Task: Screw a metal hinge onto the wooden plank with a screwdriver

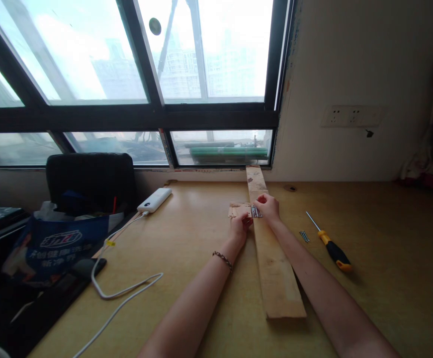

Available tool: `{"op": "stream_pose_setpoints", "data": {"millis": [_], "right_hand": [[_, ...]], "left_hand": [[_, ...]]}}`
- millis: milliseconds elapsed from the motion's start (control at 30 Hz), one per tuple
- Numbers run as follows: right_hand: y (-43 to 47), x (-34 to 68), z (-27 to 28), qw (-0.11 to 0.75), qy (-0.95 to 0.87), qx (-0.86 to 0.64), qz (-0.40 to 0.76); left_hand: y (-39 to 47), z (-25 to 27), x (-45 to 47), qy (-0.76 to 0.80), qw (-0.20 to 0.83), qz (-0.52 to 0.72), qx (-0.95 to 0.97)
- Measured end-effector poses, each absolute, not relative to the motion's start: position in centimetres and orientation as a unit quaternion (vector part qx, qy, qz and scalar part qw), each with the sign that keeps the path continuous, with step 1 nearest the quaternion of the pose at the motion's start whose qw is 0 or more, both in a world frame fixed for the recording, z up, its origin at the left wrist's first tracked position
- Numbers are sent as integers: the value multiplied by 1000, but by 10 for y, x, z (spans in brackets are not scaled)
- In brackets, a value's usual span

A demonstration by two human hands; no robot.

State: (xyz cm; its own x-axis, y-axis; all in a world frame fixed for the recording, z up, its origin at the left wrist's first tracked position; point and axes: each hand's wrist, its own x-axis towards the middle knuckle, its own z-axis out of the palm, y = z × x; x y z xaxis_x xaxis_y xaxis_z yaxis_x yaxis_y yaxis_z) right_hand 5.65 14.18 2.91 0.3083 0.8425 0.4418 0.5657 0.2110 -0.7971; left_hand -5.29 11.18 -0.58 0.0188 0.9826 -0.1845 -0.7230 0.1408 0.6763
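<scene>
A long wooden board [278, 278] lies on the table, running from near me toward the window. Against its left side sits a small wooden block [238, 209], and a metal hinge [256, 212] spans the joint on top. My left hand [240, 226] is closed on the block's near edge beside the board. Over the hinge, my right hand [269, 207] has thumb and fingertips pinched together; anything between them is too small to make out. Several screws [304, 236] lie to the right of the board, with a yellow-and-black screwdriver [334, 251] farther right.
The wooden table [201, 248] stands against the window wall. At its left are a white power bank [154, 200] with a white cable [127, 288], a blue bag [59, 243] and a black chair [91, 181]. A wall socket [352, 117] is at back right.
</scene>
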Motion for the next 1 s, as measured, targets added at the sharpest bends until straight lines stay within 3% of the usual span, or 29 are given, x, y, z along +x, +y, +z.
{"op": "stream_pose_setpoints", "data": {"millis": [200, 367, 500, 1000], "right_hand": [[144, 63, 37, 564, -523, -585, 260], [141, 91, 56, 393, -647, -553, 348], [137, 103, 60, 282, -730, -525, 335], [134, 83, 55, 292, -763, -526, 238]], "left_hand": [[112, -5, -53, 338, 681, 620, 193], [114, -8, -53, 331, 682, 623, 191], [114, -8, -53, 335, 682, 620, 197], [114, -10, -53, 320, 698, 600, 223]]}}
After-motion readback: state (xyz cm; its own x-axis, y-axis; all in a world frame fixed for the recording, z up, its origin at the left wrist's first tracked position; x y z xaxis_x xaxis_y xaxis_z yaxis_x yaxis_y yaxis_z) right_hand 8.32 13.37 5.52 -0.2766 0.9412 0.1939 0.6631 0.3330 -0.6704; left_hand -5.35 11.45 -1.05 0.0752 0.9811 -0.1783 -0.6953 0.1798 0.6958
